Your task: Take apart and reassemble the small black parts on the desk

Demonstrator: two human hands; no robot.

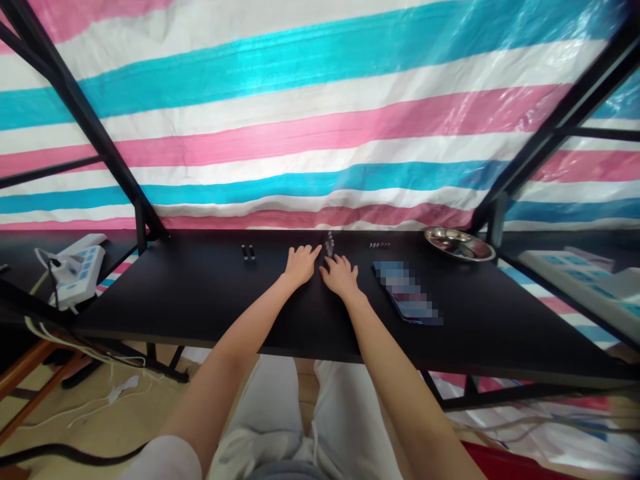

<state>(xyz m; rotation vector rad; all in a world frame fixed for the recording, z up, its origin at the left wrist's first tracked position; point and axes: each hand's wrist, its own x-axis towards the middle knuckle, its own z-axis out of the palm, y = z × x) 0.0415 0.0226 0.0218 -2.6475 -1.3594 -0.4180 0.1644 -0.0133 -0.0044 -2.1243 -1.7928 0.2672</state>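
Both my hands lie flat on a black table point(200, 293), side by side near its far middle. My left hand point(300, 265) rests palm down with fingers stretched out and holds nothing. My right hand point(341, 275) lies the same way, fingers spread. Just beyond the fingertips stands a cluster of small dark upright pieces point(329, 244), almost touching them. Two small black cylinders point(248, 252) stand to the left of my left hand. A short row of tiny pieces point(379, 245) lies to the right.
A metal bowl point(459, 244) sits at the far right of the table. A dark flat device point(407, 292) lies right of my right hand. A white power strip point(80, 267) with cables is on the left. Black frame bars and a striped tarp stand behind.
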